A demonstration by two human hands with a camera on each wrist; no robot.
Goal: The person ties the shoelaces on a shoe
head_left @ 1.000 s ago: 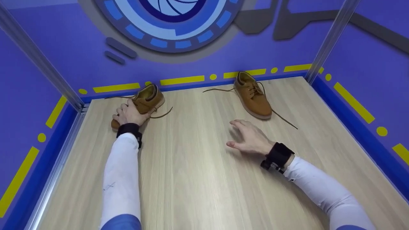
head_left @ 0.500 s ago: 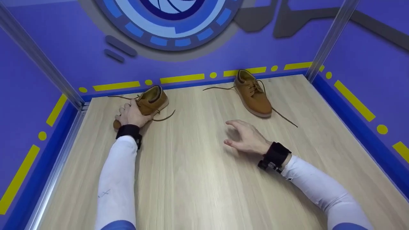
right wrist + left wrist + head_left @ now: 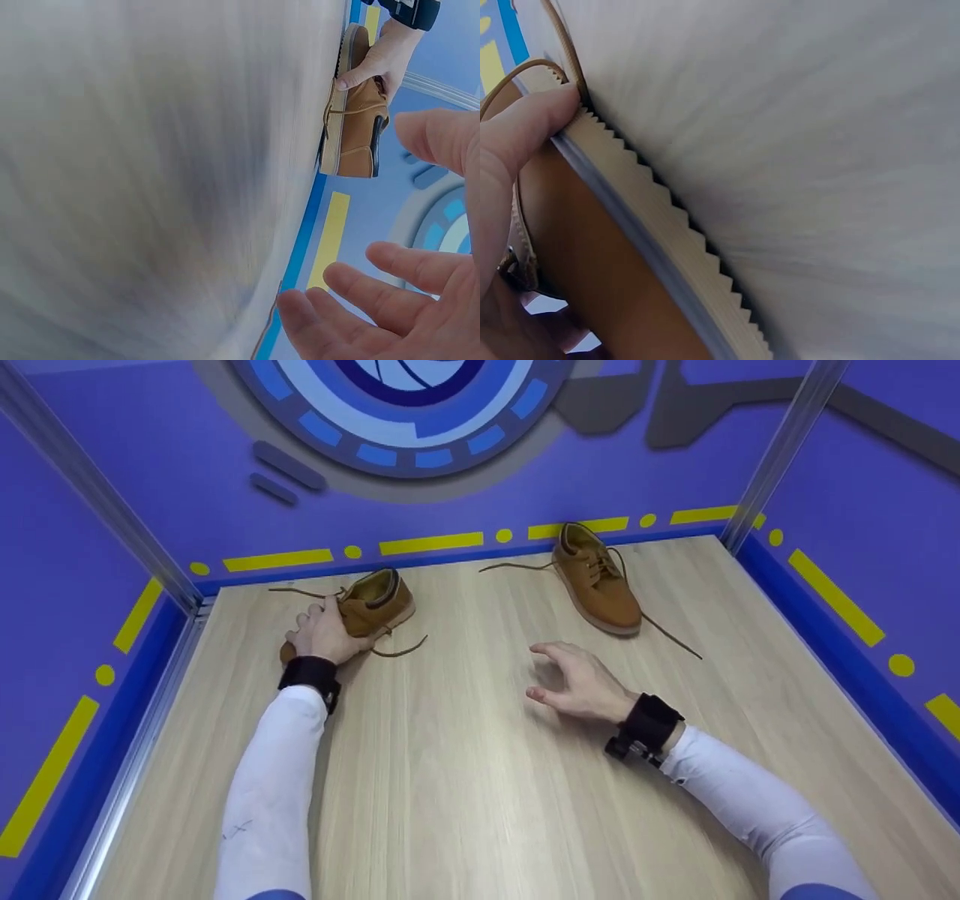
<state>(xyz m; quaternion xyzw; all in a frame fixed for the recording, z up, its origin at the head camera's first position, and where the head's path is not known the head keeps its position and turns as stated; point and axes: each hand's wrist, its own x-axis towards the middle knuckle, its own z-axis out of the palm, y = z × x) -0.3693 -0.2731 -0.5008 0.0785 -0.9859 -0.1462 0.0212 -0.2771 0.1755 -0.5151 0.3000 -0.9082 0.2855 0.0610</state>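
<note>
A brown lace-up shoe (image 3: 367,615) sits at the back left of the table, its heel turned toward the back right. My left hand (image 3: 324,636) grips it across the front, covering much of the toe. In the left wrist view the thumb presses on the edge of the pale toothed sole (image 3: 645,195). A matching shoe (image 3: 600,585) rests at the back, right of centre, toe toward me and laces trailing to both sides. Just in front of it my right hand (image 3: 581,684) hovers over the table with fingers spread and relaxed, holding nothing.
The wood-grain table (image 3: 442,780) meets blue-purple panels on the back, left and right. A metal post (image 3: 776,450) stands at the back right corner. A loose lace (image 3: 401,651) trails right of the gripped shoe.
My left hand and the shoe it grips have slid to the right and slightly toward me. The right hand has shifted slightly left; the other shoe stays put.
</note>
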